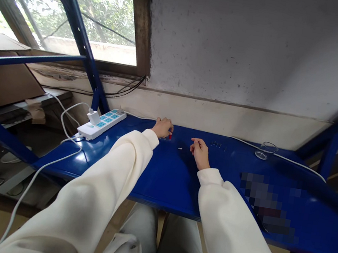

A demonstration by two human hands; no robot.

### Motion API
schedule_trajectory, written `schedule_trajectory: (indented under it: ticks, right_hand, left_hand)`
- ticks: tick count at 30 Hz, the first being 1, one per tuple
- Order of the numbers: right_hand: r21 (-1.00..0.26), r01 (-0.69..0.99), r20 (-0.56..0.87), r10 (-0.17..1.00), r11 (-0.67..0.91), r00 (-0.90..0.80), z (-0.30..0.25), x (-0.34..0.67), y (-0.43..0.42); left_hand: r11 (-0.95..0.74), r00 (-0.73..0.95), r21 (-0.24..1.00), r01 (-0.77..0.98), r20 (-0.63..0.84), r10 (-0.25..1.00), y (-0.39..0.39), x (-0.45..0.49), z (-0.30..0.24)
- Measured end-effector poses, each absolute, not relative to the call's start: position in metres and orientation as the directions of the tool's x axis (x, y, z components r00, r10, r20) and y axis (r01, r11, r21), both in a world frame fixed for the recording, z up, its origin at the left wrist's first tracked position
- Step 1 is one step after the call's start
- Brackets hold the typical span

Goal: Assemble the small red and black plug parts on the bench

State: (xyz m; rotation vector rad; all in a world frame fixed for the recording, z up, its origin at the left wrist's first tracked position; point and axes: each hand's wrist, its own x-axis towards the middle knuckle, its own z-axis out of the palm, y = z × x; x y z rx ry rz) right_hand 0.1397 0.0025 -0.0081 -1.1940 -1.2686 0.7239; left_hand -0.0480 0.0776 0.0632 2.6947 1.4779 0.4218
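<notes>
Both my arms in cream sleeves reach across a blue metal shelf [161, 176]. My left hand [162, 127] rests near the back of the shelf with its fingers curled around a small red object [170, 136] that I cannot make out. My right hand [199, 152] lies a little to the right, fingers loosely bent and pointing left toward a tiny white piece [180, 148] on the shelf. A row of several small dark parts [218, 145] sits just right of my right hand.
A white power strip [102, 123] with blue sockets and a plugged charger lies at the shelf's left end, its cable hanging off the edge. A clear glass dish [266, 150] stands at the back right. Blue rack beams, a window and cardboard are to the left.
</notes>
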Motion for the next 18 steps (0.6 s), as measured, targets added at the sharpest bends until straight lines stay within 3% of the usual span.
schedule_trajectory:
  ticks: [5, 8, 10, 13, 16, 18]
  right_hand:
    - [-0.937, 0.214, 0.323, 0.920, 0.278, 0.222, -0.009, 0.140, 0.003]
    - [-0.936, 0.220, 0.323, 0.920, 0.275, 0.222, -0.008, 0.140, 0.003]
    - [-0.936, 0.221, 0.323, 0.919, 0.275, 0.225, -0.006, 0.140, 0.001]
    - [-0.934, 0.226, 0.327, 0.918, 0.277, 0.224, -0.003, 0.139, -0.001]
    - [-0.929, 0.240, 0.337, 0.911, 0.281, 0.236, 0.000, 0.139, -0.003]
    - [-0.923, 0.258, 0.347, 0.904, 0.284, 0.250, 0.001, 0.139, -0.004]
  left_hand:
    - [-0.540, 0.518, 0.137, 0.830, 0.168, 0.839, 0.077, -0.049, 0.068]
    - [-0.534, 0.491, 0.206, 0.820, 0.224, 0.842, 0.073, -0.050, 0.073]
    - [-0.549, 0.429, 0.341, 0.763, 0.367, 0.825, 0.063, -0.049, 0.076]
    - [-0.573, 0.165, 0.622, 0.533, 0.588, 0.792, 0.039, -0.045, 0.074]
    - [-0.524, -0.110, 0.807, 0.273, 0.567, 0.816, 0.013, -0.036, 0.056]
    - [-0.465, -0.165, 0.873, 0.150, 0.486, 0.858, 0.000, -0.031, 0.040]
